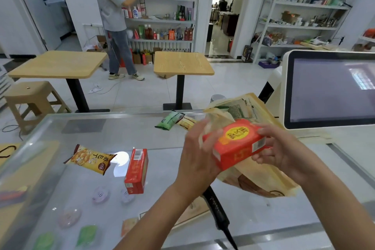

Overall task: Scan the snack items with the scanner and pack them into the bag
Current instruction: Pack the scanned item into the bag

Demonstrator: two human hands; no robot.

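I hold a red snack box (236,144) with a yellow round label at the mouth of the tan paper bag (261,178). My right hand (284,152) grips its right end. My left hand (199,152) is at the box's left end and against the bag's rim; what it grips is unclear. A packet shows inside the bag. The black scanner (216,209) lies on the glass counter below my left wrist. A second red box (136,170), a yellow snack packet (90,158), a green packet (169,121) and a small yellow packet (186,122) lie on the counter.
The glass counter (81,134) has goods showing beneath it. A white checkout screen (330,89) stands at the right. Beyond the counter are two wooden tables (182,63), a stool (30,97), shelves of goods, and a person at the shelves (115,16).
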